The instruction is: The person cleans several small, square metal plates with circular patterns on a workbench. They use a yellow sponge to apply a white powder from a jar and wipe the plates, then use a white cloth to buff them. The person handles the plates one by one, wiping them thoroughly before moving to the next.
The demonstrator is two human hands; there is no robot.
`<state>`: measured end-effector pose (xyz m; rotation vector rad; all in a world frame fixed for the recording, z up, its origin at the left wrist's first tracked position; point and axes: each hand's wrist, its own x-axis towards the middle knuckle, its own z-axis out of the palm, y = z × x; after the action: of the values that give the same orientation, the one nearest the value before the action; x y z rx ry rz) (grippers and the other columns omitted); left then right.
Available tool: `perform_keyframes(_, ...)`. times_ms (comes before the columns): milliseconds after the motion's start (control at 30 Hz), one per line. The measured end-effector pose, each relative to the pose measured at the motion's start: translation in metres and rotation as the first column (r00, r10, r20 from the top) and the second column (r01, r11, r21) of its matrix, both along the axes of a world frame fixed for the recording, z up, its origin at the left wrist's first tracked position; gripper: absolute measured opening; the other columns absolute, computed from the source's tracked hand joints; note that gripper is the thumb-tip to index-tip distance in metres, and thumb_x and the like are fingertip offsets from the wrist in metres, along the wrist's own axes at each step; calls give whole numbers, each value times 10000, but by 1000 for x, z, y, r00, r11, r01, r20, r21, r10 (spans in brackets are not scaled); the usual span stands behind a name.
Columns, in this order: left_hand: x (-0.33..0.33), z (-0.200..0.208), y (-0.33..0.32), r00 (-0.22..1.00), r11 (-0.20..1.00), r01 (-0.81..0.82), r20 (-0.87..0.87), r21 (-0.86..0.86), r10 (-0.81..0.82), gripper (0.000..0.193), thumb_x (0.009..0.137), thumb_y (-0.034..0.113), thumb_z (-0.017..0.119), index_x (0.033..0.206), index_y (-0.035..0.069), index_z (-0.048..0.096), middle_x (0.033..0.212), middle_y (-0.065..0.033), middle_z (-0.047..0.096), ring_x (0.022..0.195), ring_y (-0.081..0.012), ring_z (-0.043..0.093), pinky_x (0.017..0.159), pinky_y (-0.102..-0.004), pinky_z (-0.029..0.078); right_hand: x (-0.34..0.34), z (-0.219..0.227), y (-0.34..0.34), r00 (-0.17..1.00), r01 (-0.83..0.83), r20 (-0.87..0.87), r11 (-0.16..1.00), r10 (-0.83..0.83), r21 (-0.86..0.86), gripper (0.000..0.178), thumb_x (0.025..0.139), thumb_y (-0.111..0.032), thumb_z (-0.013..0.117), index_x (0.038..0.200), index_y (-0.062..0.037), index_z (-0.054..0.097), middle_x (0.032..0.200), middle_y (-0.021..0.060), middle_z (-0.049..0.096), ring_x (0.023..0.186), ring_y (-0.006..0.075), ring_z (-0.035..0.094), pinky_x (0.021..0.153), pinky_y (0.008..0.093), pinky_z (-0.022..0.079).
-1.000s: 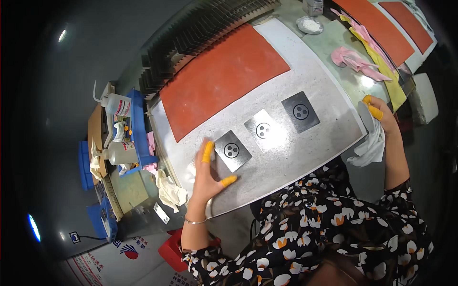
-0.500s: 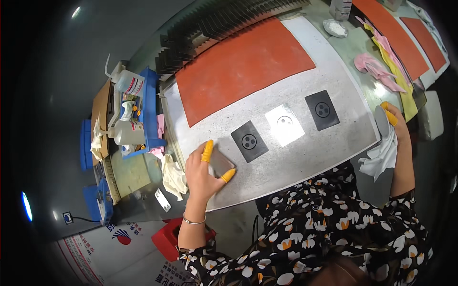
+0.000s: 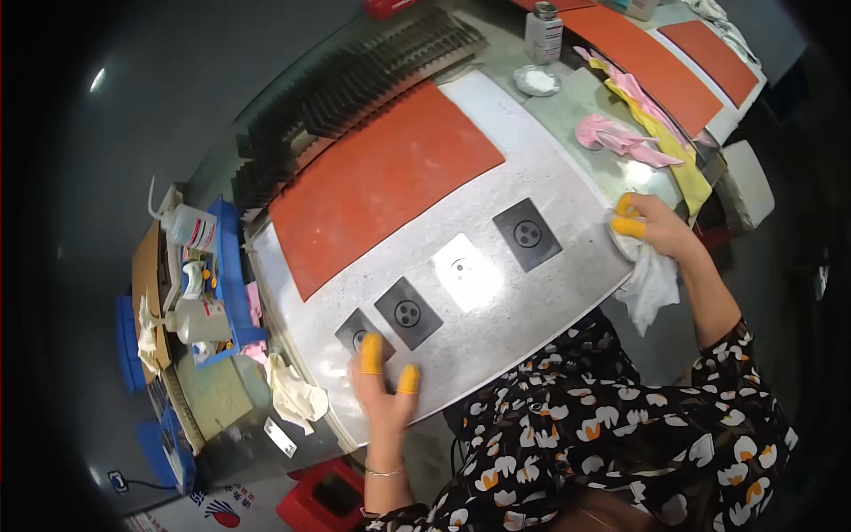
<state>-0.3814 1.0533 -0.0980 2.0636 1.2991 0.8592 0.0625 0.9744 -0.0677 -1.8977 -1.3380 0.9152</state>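
Several square dark plates, each with a ring and three round marks, lie in a slanting row on a grey speckled board. At the row's left end, the plate [image 3: 355, 326] is partly covered by my left hand [image 3: 383, 390]. That hand wears yellow finger cots, its thumb and forefinger spread apart. Beside it lies another dark plate [image 3: 408, 313], then a plate bright with glare [image 3: 466, 272], then one more dark plate [image 3: 527, 234]. My right hand [image 3: 654, 226], also in yellow finger cots, grips a white cloth [image 3: 651, 288] at the board's right edge.
An orange-red mat [image 3: 381, 191] covers the far part of the board [image 3: 567, 266]. Behind it stands a rack of dark plates [image 3: 355, 102]. Left is a blue tray [image 3: 232, 275] with bottles; right are a dish of white powder [image 3: 537, 82], pink cloths [image 3: 620, 140] and a bottle [image 3: 543, 35].
My left hand has opened from around the leftmost plate, which now lies flat in the row. My right hand has turned with the cloth, hiding the grey pad seen before. The view has shifted.
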Motion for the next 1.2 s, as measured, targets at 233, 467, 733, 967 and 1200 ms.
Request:
perform_keyframes(233, 147, 1, -36, 858, 867, 493, -204, 69, -472, 561, 678, 186, 728, 1149, -32, 515, 1296, -135, 443, 1087, -322, 443, 895, -407, 351, -63, 27, 82, 837, -275, 447, 949, 315, -155, 464, 759, -453, 626, 927, -21, 595, 819, 205, 630, 822, 354, 605, 726, 426, 457)
perform_keyframes(467, 165, 0, -37, 837, 881, 466, -359, 75, -412, 554, 697, 260, 709, 1120, -58, 545, 1333, -111, 429, 1057, -302, 424, 885, -410, 319, -75, 10, 135, 779, -312, 529, 940, 337, -139, 339, 732, -313, 639, 850, 4, 617, 835, 192, 646, 804, 344, 631, 701, 422, 486)
perform_keyframes(733, 167, 2, -37, 801, 876, 481, -426, 41, -420, 538, 701, 294, 704, 1068, -74, 566, 1340, -119, 423, 1065, -295, 421, 850, -405, 309, -79, -8, 139, 792, -280, 520, 948, 318, -154, 446, 745, -428, 627, 892, -8, 610, 786, 199, 638, 771, 343, 628, 680, 426, 483)
perform_keyframes(967, 163, -1, -37, 833, 881, 470, -358, 55, -422, 530, 687, 251, 714, 1095, -53, 562, 1312, -113, 459, 1047, -287, 443, 856, -404, 323, -92, -19, 101, 816, -258, 506, 959, 280, -114, 432, 760, -423, 622, 845, -1, 584, 677, 196, 623, 671, 357, 630, 607, 454, 473)
perform_keyframes(1200, 137, 3, -33, 900, 894, 435, -98, 113, -425, 454, 685, 98, 713, 1092, -31, 557, 1237, -162, 517, 1022, -316, 527, 849, -382, 403, -102, -13, 43, 822, -317, 460, 940, 338, -125, 438, 783, -429, 604, 816, 7, 567, 596, 183, 600, 591, 371, 612, 574, 456, 456)
